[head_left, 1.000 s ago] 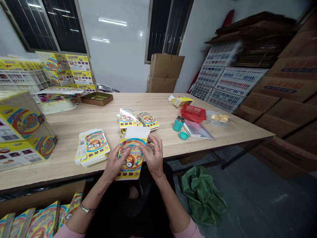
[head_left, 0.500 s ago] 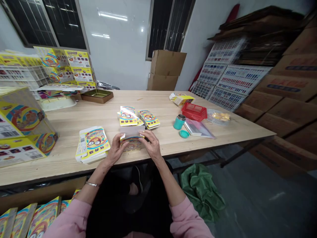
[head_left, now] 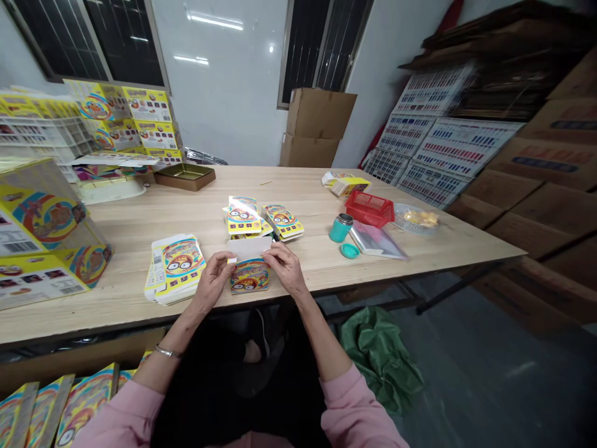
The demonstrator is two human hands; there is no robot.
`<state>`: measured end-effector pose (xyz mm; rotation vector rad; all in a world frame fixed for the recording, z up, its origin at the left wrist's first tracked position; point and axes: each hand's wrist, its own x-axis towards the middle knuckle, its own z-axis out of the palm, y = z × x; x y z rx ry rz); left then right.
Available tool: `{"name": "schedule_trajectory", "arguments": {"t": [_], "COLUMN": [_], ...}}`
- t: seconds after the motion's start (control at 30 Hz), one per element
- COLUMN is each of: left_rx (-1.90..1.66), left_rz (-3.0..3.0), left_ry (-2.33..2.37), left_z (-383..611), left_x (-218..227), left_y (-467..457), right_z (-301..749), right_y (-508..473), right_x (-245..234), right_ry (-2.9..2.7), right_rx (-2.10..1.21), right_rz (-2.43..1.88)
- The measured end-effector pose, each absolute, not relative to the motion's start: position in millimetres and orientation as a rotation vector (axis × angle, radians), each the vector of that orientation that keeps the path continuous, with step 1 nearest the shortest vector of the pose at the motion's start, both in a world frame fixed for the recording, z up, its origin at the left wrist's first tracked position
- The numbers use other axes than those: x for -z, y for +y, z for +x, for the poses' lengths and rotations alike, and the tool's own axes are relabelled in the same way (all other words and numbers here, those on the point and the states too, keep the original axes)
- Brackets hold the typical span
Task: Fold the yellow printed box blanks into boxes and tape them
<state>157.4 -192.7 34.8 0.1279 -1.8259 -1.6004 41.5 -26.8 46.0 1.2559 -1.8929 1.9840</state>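
Note:
Both my hands hold a small yellow cartoon-printed carton [head_left: 249, 275] that stands on the near edge of the wooden table [head_left: 326, 261]. My left hand [head_left: 212, 284] pinches its left side and my right hand [head_left: 286, 269] grips the right side. Their fingertips hold the white top flap [head_left: 249, 247] raised. A stack of flat printed carton blanks [head_left: 173, 269] lies just left of my left hand. Two smaller piles of the same blanks [head_left: 261, 219] lie behind the carton.
A teal jar [head_left: 340, 228] and its lid [head_left: 349, 250], a clear plastic sleeve [head_left: 377, 241], a red basket [head_left: 370, 208] and a dish [head_left: 415, 219] lie right. Printed display boxes [head_left: 41, 242] stand left, a brown tray [head_left: 185, 177] behind. A green cloth [head_left: 380, 358] lies on the floor.
The carton went from lying tilted in my hands over the table edge to standing on the table. Both hands moved forward with it and now hold its top flap up.

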Motion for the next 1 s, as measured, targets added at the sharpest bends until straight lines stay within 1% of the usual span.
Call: {"name": "schedule_trajectory", "arguments": {"t": [0.1,0.17,0.27,0.4,0.53,0.77,0.9,1.0], "left_rx": [1.699,1.797,1.886,1.824,1.808,1.861,2.122,2.294], "left_rz": [0.161,0.136,0.076,0.093,0.256,0.495,0.632,0.614], "left_ry": [-1.700,-1.615,-1.606,-1.828,-1.774,-1.780,-1.764,-1.704], "left_z": [155.2,154.5,157.4,163.4,163.6,195.3,218.4,219.8], "left_x": [-39.6,-47.5,-63.0,-74.2,-67.5,-46.3,-34.1,-29.4], "left_y": [-183.7,-178.4,-175.4,-179.3,-178.4,-146.5,-130.5,-128.7], "right_z": [44.7,45.6,47.4,56.2,67.4,97.1,113.5,113.1], "right_y": [-28.7,-27.2,-21.1,-13.9,-14.3,-1.0,18.1,24.6], "right_x": [-45.6,-47.8,-55.4,-64.4,-60.9,-32.3,-24.7,-22.9], "right_ry": [-1.868,-1.861,-1.904,-1.950,-2.075,-2.350,-2.463,-2.486], "right_rx": [-2.268,-2.380,-2.373,-2.303,-2.395,-2.587,-2.743,-2.800], "right_rz": [1.167,1.145,1.140,1.073,1.001,0.876,0.952,0.895]}}
